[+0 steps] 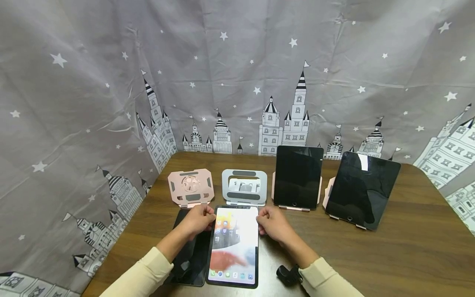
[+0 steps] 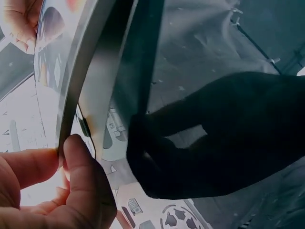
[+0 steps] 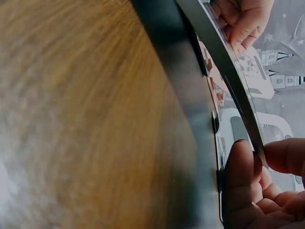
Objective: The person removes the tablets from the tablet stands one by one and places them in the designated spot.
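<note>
A tablet with a lit home screen is held between both hands near its top corners. The left hand pinches its left edge between thumb and fingers, as the left wrist view shows up close. On the opposite edge, the right hand pinches in the same way; in the right wrist view the tablet's edge is raised off the table. Beneath the left forearm lies a second, dark-screened tablet, partly covered. A pale grey-blue folding stand is just beyond the lit tablet's top.
Left of the grey-blue stand is a pink stand. To the right, two dark tablets, one upright and one tilted, lean on pink stands. A black strap-like object is at the right wrist. Grey castle-print cloth hangs behind the wooden table.
</note>
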`<state>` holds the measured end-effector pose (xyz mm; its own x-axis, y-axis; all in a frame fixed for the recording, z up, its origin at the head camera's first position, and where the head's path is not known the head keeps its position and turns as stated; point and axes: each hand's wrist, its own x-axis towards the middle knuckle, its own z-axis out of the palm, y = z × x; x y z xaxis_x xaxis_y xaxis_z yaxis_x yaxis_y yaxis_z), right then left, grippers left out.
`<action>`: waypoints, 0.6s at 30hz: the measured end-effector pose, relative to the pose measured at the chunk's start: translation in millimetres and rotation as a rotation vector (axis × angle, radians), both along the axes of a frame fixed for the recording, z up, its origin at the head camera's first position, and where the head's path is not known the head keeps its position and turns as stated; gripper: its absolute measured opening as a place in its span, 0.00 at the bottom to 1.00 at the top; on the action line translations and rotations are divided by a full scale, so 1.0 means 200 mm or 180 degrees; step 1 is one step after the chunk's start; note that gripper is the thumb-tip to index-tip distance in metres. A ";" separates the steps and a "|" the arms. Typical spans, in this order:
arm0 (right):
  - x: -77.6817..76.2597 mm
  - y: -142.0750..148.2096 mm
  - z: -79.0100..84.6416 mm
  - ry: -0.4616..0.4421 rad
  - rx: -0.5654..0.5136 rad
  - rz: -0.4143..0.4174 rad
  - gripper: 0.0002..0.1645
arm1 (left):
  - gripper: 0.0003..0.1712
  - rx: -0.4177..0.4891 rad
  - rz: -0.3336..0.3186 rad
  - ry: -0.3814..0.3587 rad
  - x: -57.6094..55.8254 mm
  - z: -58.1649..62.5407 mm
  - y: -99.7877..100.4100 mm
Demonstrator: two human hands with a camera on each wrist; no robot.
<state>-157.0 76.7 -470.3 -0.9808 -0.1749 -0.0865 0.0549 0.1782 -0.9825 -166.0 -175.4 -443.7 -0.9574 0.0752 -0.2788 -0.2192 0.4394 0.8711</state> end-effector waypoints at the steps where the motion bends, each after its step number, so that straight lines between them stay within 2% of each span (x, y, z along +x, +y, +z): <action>1: 0.00 0.00 0.00 -0.0003 0.0036 0.0022 0.05 | 0.02 -0.0058 -0.0010 -0.0002 0.00 0.00 0.00; 6: 0.00 0.00 -0.02 -0.0068 0.0290 0.0129 0.06 | 0.02 -0.0370 -0.0124 -0.0051 0.00 -0.03 0.00; 10: -0.01 0.00 -0.03 -0.0094 0.0525 0.0182 0.09 | 0.01 -0.0506 -0.0197 -0.0128 0.00 -0.04 0.00; 18: -0.03 -0.01 -0.02 0.0034 0.0795 0.0168 0.10 | 0.03 -0.0908 -0.0268 -0.0037 -0.03 -0.03 0.01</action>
